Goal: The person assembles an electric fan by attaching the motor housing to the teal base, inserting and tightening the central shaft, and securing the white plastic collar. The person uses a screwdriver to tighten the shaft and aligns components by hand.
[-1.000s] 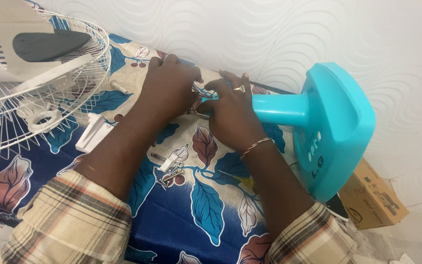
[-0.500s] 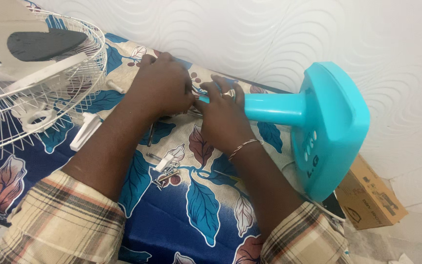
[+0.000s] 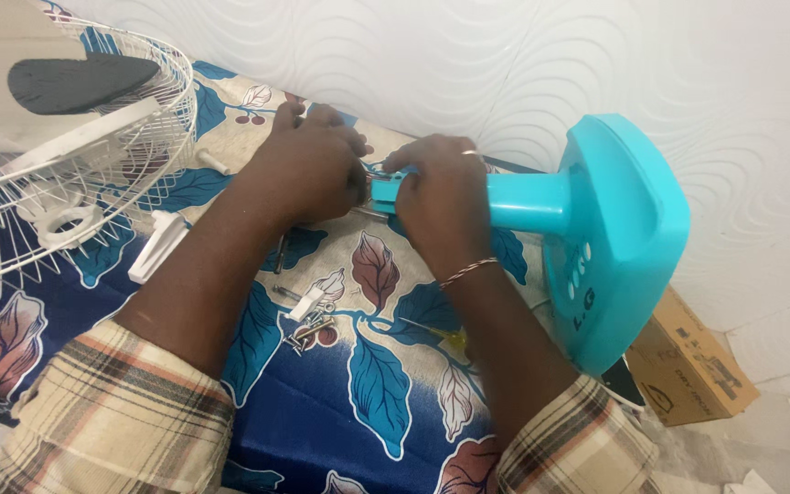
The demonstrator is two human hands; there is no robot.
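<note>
Even, soft daylight fills the head view, bright enough that the white wall (image 3: 468, 64) looks nearly washed out (its wave relief casts only faint shading). Shadows are weak and diffuse, a dim patch lying under the left hand (image 3: 308, 169) and the right hand (image 3: 441, 197). Focus is fairly sharp at centre, slightly softer toward the frame corners, with no hard glare.
</note>
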